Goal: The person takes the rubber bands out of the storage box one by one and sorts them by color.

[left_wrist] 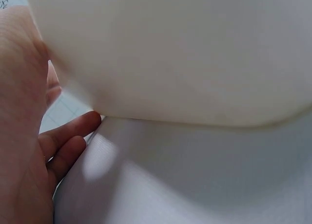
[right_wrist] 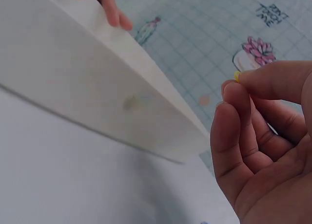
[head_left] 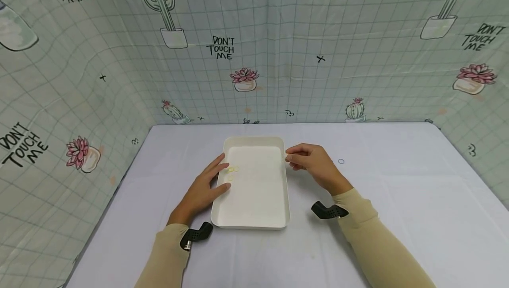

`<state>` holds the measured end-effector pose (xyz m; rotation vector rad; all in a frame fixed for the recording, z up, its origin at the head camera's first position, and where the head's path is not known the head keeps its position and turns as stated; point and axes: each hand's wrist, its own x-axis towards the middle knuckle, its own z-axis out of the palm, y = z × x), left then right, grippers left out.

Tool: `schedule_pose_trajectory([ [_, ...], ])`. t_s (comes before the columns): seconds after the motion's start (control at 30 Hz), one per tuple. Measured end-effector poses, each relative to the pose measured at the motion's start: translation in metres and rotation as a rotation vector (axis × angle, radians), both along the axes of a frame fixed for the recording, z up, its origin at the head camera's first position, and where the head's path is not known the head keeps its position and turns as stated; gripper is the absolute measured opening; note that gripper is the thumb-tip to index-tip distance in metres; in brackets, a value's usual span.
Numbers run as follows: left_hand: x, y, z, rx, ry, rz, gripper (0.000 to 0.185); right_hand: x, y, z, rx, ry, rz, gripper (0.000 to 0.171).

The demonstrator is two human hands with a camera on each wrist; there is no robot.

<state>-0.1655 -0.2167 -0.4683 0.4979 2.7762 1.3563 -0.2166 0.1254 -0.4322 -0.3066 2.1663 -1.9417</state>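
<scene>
A shallow white tray [head_left: 258, 191] lies on the table, with several thin yellow rubber bands [head_left: 231, 169] in its left part. My left hand [head_left: 203, 193] holds the tray's left rim, thumb and forefinger over the inside; the left wrist view shows two fingers [left_wrist: 73, 131] low against the outer wall. Just outside the right rim, near the far corner, my right hand [head_left: 314, 162] pinches a small yellow rubber band [right_wrist: 237, 77] between thumb and forefinger. The fingers hide most of that band. To the right of this hand, a dark thin ring [head_left: 341, 161] lies on the table.
A white cloth covers the table [head_left: 397, 199]. Behind it and at both sides hangs a gridded curtain [head_left: 286, 58] printed with cacti and lettering. Black wrist-worn devices [head_left: 329, 210] sit at both sleeve cuffs.
</scene>
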Motion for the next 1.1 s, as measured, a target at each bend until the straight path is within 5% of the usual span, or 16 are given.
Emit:
schedule_pose_trajectory([
  [0.7, 0.002, -0.001, -0.002, 0.001, -0.011, 0.004, 0.064, 0.007, 0.047, -0.008, 0.061, -0.050, -0.075, 0.040],
  [1.1, 0.002, -0.001, -0.001, 0.000, 0.000, 0.001, 0.062, 0.005, 0.075, -0.013, 0.236, -0.080, -0.083, 0.039],
])
